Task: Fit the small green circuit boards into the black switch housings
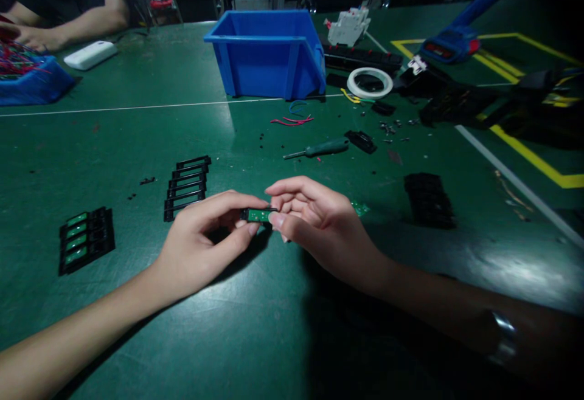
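Note:
Between thumb and fingers, my left hand [201,242] grips the left end of a small black plastic housing with a green circuit board [259,215] in it. My right hand [319,220] is closed at the other end, its thumb pressed on the board and its fingers curled behind. Just beyond my left hand lies a row of black plastic frames [187,184]. Farther left is a block of black housings [86,239], several with green boards in them. Some green boards [360,208] show partly behind my right hand.
Ahead stands a blue bin [269,62]. A screwdriver [319,148], loose screws [395,126], a tape roll [369,82] and a blue power tool [451,44] lie to the right. Black parts [429,199] sit right. A co-worker's arm [91,20] rests far left by a wire-filled tray [36,84].

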